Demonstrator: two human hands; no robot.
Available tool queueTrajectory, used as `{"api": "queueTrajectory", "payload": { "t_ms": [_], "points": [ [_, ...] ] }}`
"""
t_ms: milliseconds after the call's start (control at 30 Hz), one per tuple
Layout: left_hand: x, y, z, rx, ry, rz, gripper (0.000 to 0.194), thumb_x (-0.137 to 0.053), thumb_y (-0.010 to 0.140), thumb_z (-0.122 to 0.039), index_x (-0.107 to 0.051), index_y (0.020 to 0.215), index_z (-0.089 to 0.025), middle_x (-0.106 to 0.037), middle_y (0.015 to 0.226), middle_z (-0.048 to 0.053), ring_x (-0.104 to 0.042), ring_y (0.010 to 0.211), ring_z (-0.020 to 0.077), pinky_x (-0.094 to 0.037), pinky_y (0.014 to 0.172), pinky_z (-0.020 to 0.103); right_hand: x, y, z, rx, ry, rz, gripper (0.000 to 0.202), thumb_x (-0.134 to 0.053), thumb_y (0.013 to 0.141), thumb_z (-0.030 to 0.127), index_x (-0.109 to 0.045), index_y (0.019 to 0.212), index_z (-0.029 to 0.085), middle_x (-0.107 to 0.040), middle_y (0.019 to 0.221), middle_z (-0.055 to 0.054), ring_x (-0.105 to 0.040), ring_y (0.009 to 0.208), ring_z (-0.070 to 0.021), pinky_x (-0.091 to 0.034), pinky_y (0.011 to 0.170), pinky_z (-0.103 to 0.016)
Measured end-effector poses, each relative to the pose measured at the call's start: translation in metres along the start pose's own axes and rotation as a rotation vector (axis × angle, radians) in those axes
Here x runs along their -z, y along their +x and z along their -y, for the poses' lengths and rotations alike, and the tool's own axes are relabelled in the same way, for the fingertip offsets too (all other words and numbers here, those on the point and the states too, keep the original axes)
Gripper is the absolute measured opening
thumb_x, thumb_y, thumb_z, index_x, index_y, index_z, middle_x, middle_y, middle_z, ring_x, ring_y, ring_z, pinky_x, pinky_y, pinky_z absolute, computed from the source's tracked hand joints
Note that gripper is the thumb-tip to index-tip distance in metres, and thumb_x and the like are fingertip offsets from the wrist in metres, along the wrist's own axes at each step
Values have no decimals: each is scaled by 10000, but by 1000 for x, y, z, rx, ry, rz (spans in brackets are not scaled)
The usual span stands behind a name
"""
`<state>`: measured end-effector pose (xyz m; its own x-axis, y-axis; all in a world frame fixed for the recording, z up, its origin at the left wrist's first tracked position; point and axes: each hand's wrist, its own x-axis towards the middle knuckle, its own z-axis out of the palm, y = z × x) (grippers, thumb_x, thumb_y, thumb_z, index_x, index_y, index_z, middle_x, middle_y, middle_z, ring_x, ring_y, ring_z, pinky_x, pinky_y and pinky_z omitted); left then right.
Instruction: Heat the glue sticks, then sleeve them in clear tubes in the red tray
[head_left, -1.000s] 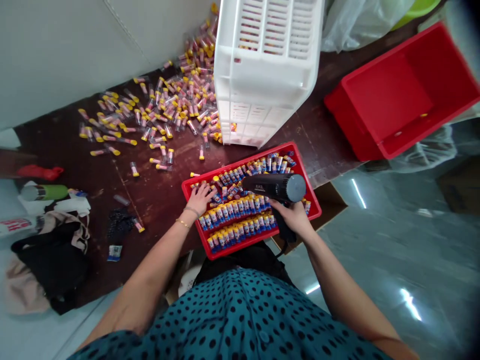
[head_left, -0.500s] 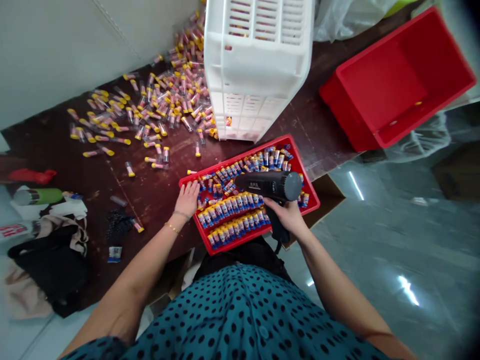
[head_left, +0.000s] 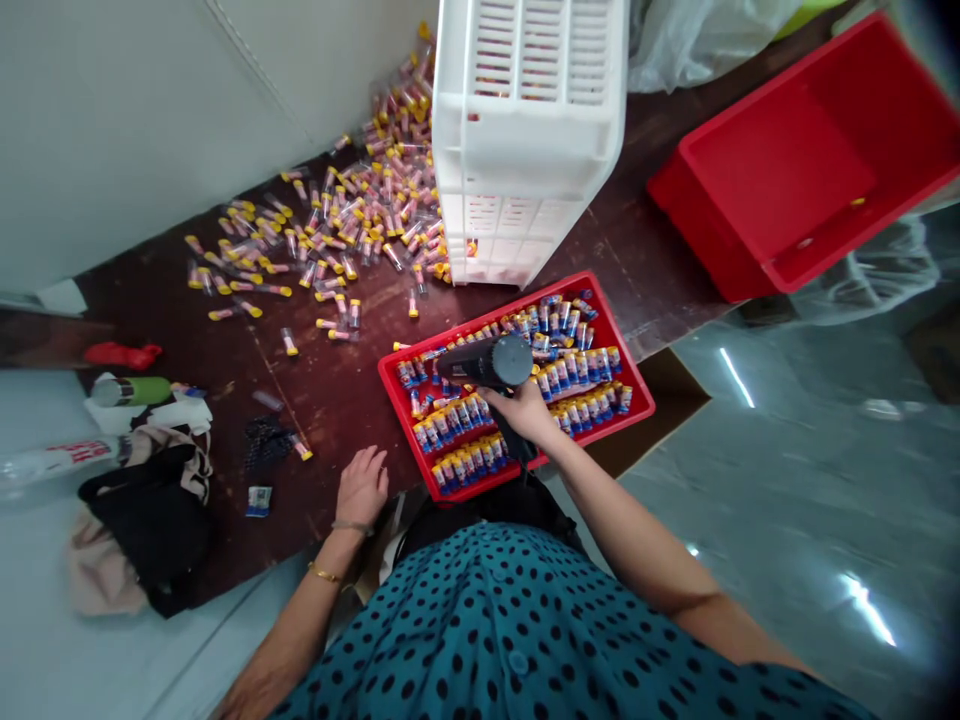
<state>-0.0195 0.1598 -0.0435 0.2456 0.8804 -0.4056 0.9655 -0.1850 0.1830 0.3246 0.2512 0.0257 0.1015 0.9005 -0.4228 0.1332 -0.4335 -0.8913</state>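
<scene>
My right hand (head_left: 527,408) is wrapped round the handle of a black hair dryer (head_left: 469,362), held above a red tray (head_left: 636,398). Its barrel points left across the tray. Inside the tray, small tubes with yellow caps and blue wrappers (head_left: 454,420) stand in rows along the near side; others lie less orderly at the far side. My left hand (head_left: 363,485) rests at the table edge, left of the tray and apart from it, fingers stretched and holding nothing.
A tall white slatted crate (head_left: 529,150) stands behind the tray. To its left spreads a heap of clear yellow-capped tubes (head_left: 337,230). An angled red bin (head_left: 795,160) is at right. A black bag (head_left: 150,510), a plastic bottle (head_left: 64,465) and a green cylinder (head_left: 139,391) sit at left.
My right hand has moved the hair dryer left across the tray. My left hand has come off the tray's left rim, toward me. The view has shifted slightly.
</scene>
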Motion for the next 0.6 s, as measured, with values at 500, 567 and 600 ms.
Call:
{"api": "queueTrajectory", "payload": {
  "t_ms": [500,567,600],
  "points": [
    [-23,86,-123,-682,34,55,432,-432,896,-159,-613,1288,-160,-535,1434,157,-399,1389,312,-311,1136,500,107,-31,-6,-242,-23,-530,483,-741,678,531,-745,924,115,-761,891,-105,-693,772,-249,-537,684,-325],
    [-30,108,-164,-819,44,72,460,-437,895,-160,-580,1332,-168,-510,1463,143,-376,1405,302,-281,1154,495,131,-46,-8,-268,-1,-675,485,-747,663,537,-738,899,114,-758,830,-106,-687,687,-243,-531,614,-321],
    [-32,118,-182,-871,50,78,467,-440,896,-166,-567,1345,-171,-499,1474,138,-372,1408,299,-272,1158,494,142,-54,-10,-286,20,-721,478,-747,660,541,-733,872,113,-749,765,-101,-674,623,-237,-524,568,-323]
  ]
}}
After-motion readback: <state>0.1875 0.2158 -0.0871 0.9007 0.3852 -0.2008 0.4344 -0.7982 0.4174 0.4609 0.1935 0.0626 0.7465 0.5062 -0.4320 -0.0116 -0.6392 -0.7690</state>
